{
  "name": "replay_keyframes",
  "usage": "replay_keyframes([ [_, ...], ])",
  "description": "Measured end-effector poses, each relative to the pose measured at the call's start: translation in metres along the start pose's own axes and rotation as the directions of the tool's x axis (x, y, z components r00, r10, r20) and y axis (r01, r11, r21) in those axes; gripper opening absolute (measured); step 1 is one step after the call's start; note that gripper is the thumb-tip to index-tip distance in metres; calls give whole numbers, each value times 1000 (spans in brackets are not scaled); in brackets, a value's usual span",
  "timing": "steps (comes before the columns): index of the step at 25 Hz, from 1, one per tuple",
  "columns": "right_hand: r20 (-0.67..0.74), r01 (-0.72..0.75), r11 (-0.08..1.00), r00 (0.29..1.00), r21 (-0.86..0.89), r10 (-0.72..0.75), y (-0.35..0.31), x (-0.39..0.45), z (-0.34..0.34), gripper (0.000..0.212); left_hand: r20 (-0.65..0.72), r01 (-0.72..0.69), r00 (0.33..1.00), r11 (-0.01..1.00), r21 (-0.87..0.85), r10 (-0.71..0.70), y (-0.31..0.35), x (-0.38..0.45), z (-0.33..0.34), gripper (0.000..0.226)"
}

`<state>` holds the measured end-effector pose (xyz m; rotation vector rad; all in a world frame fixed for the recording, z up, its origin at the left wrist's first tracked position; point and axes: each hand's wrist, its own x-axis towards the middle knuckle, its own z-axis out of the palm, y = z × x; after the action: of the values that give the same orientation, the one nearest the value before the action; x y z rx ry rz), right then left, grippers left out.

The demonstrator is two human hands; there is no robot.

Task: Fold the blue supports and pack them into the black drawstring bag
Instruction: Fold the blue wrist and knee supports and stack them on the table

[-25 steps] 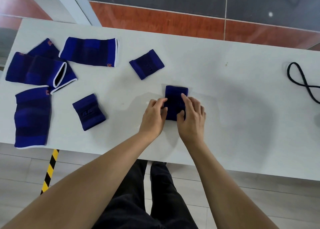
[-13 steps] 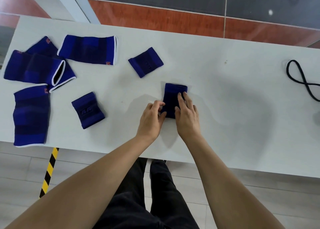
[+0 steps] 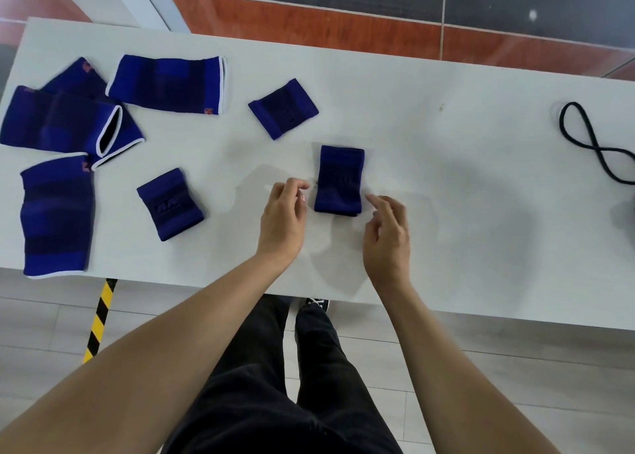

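hands: your left hand [image 3: 283, 213] and right hand [image 3: 386, 230] both hang loosely curled over the bench [image 3: 429, 178], holding nothing; neither touches fabric.
folded support: small folded support [image 3: 340, 180] lies between your two hands, just ahead of the fingertips, free on the bench.
other small supports: one [image 3: 170, 204] to the left of your left hand, one [image 3: 283, 108] ahead and left of it; both look flat and compact.
long supports: four long supports, all well left of your left hand. One [image 3: 168, 84] lies far ahead, two overlap as a pair [image 3: 65, 120], one [image 3: 56, 216] sits at the near bench edge. All look unfolded.
risk, spring-back: the knit looks elastic, so the folded support can pop open with nothing pressing on it.
risk, edge: the near long support touches the bench edge; a careless drag can pull it to the floor.
risk, overlap: lifting one of the overlapped pair can drag the other along.
bag: black drawstring bag itself is not identifiable in view. Only a black cord loop [image 3: 598, 140] lies well right of your right hand, plus a dark blur at the right frame edge; can't tell what that is.
bag contents: can't tell; no support visibly packed, all seven in view lie on the bench.
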<state>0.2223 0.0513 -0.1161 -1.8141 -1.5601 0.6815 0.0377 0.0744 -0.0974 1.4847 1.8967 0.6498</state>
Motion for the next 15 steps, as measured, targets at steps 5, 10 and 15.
replay_keyframes([
  [5,133,87,969,989,-229,-57,-7,-12,17,51,204,-136,973,984,119,110,-7,-9,5,41],
  [10,147,87,963,988,-253,-51,-7,-15,15,52,135,-110,986,991,72,99,-6,-6,8,32],
  [15,138,-15,994,990,-109,30,-14,-16,9,72,152,-84,986,995,48,75,-7,-6,4,44],
])
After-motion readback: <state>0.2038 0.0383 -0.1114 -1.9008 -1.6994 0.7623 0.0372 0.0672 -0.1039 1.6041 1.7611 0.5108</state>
